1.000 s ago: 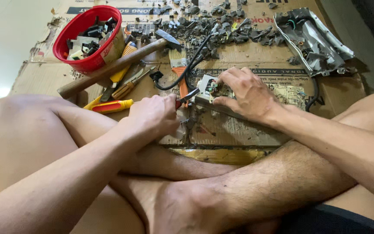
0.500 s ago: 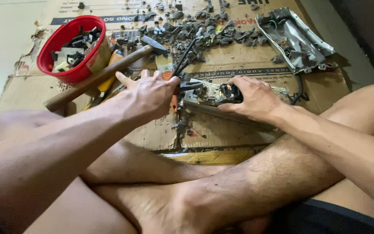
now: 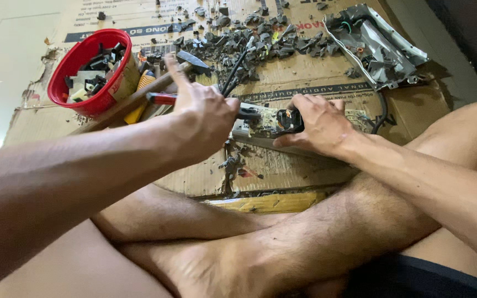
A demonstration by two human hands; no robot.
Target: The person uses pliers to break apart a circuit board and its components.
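My left hand (image 3: 205,116) is closed around a tool with a red handle (image 3: 158,98), probably pliers. Its dark tip reaches to the right onto a circuit board (image 3: 260,124). The board lies on a sheet of cardboard (image 3: 305,77) in front of my crossed legs. My right hand (image 3: 318,124) grips the right part of the board, fingers around a black component (image 3: 289,120). Two thin black cables (image 3: 234,72) run from the board up toward the scrap pile.
A red bowl (image 3: 92,72) with small parts stands at the far left. A wooden-handled hammer (image 3: 139,96) and a yellow-handled tool (image 3: 138,113) lie beside it. Dark broken scraps (image 3: 249,38) cover the far cardboard. A stripped metal chassis (image 3: 376,44) sits far right.
My left hand has taken up the red-handled tool and brought it up to the board. My right hand has shifted along the board and closed on its right part.
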